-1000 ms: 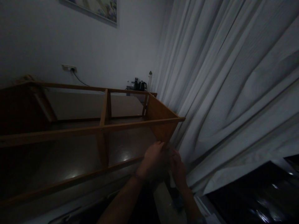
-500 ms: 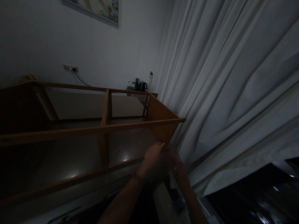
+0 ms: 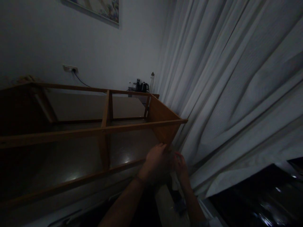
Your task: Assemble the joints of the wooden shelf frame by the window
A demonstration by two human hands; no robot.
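A brown wooden frame (image 3: 142, 126) with open bays and a solid end panel (image 3: 164, 115) stretches across the view. At the panel's near lower corner, my left hand (image 3: 155, 157) is closed round the wood, its fingertips on the panel's edge. Just right of that corner is my right hand (image 3: 181, 166), with fingers curled together. Whatever those fingers pinch, if anything, is too dark and small to make out. The gap between the two hands lies in shadow.
A pale curtain (image 3: 213, 94) hangs close along the right. Behind the frame, a black kettle (image 3: 144, 87) stands on a small stand near the wall. A cord runs from a wall socket (image 3: 70, 68). Below my hands is a pale, box-like surface (image 3: 165, 201).
My right hand was blurred by motion against the corner and now shows more clearly, slightly to the right of it. My left hand keeps its place on the frame.
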